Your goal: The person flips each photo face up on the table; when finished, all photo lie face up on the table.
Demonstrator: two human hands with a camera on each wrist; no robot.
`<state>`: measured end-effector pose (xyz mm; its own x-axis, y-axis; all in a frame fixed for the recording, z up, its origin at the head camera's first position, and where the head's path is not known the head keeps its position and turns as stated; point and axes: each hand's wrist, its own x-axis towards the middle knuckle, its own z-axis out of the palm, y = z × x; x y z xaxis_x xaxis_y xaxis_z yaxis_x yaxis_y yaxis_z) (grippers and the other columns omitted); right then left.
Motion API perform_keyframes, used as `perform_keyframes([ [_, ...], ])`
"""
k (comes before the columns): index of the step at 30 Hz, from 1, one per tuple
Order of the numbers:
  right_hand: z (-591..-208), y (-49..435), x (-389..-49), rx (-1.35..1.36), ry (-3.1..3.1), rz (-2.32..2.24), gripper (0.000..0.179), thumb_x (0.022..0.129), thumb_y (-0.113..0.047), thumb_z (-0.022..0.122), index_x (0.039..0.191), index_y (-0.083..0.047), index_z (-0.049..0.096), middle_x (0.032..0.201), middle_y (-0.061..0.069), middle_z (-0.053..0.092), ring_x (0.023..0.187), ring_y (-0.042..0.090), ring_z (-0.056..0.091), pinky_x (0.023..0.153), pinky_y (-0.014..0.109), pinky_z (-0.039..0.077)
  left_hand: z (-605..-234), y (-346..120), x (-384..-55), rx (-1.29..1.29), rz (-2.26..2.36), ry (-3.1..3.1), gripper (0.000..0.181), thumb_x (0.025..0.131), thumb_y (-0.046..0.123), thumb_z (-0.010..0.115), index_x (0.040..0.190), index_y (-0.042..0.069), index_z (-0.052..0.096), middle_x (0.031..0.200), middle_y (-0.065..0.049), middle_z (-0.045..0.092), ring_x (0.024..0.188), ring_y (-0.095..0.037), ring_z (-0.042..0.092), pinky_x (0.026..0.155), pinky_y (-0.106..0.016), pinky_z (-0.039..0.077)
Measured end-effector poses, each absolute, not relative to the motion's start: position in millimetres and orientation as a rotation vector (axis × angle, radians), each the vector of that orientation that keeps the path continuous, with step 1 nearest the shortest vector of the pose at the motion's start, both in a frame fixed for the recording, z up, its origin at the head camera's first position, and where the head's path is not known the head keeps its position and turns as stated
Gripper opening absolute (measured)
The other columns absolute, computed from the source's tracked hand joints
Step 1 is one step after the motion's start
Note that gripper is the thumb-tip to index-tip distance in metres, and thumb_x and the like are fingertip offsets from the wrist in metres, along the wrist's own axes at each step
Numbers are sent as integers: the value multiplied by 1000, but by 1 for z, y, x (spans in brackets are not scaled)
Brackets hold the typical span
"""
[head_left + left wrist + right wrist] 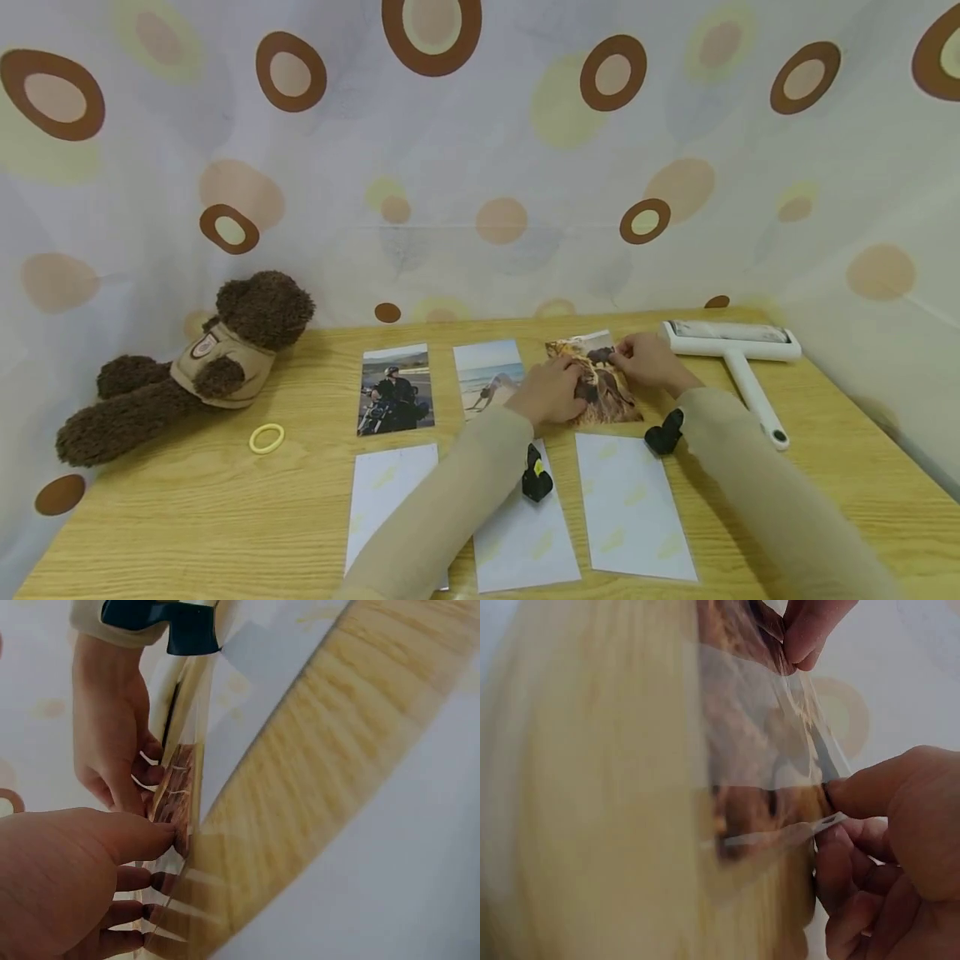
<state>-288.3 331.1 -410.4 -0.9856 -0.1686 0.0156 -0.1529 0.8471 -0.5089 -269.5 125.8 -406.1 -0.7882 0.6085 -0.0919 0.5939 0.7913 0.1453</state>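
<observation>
A glossy photo of animals on brown grass (609, 390) lies at the right end of a row of photos. My left hand (551, 392) is spread across its left side; in the left wrist view the thumb and fairly straight fingertips touch its shiny surface. At the photo's upper right, my right hand (651, 363) pinches the edge between thumb and curled finger, as the right wrist view shows. That corner (826, 820) has a clear, slightly raised film edge. To the left are a beach photo (480, 371), partly behind my left hand, and a motorcyclist photo (395, 387).
Three white sheets (637, 508) lie nearer me, two partly under my left sleeve. A lint roller (746, 367) rests at the right, close to my right forearm. A yellow ring (267, 438) and brown teddy bear (225, 358) are at the left. A patterned curtain (480, 167) hangs behind.
</observation>
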Motion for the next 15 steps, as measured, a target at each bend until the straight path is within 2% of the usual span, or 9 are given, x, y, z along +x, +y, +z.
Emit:
perform_keyframes([
  [5, -412, 332, -292, -181, 2944, -773, 36, 98, -13, 49, 62, -11, 45, 52, -4, 35, 45, 10, 33, 47, 26, 32, -405, 126, -262, 841, 209, 2890, 52, 97, 43, 51, 142, 16, 47, 151, -1, 39, 139, -18, 36, 108, -37, 39],
  [10, -410, 327, -294, -163, 2947, -707, 46, 98, -11, 45, 52, -15, 41, 45, -5, 31, 40, 9, 30, 45, 26, 32, -402, 125, -261, 764, 239, 2908, 50, 97, 42, 53, 140, 16, 49, 149, 0, 42, 138, -18, 38, 109, -39, 37],
  [12, -407, 323, -294, -121, 2955, -669, 39, 97, -11, 46, 58, -7, 43, 53, 4, 36, 45, 14, 32, 48, 29, 33, -402, 124, -262, 765, 236, 2904, 51, 97, 41, 53, 140, 16, 49, 149, 0, 42, 138, -17, 38, 110, -38, 36],
  [13, -405, 321, -293, -101, 2977, -624, 33, 96, -11, 48, 66, 2, 49, 62, 14, 45, 50, 21, 42, 53, 32, 41, -402, 123, -262, 768, 248, 2899, 51, 97, 41, 52, 141, 16, 48, 149, 0, 41, 138, -18, 37, 111, -38, 35],
  [15, -402, 318, -292, -54, 3018, -535, 30, 95, -11, 50, 89, 18, 50, 88, 33, 50, 67, 34, 53, 68, 42, 49, -405, 121, -261, 785, 305, 2899, 52, 97, 39, 53, 142, 14, 47, 150, -1, 40, 139, -19, 36, 113, -38, 32],
])
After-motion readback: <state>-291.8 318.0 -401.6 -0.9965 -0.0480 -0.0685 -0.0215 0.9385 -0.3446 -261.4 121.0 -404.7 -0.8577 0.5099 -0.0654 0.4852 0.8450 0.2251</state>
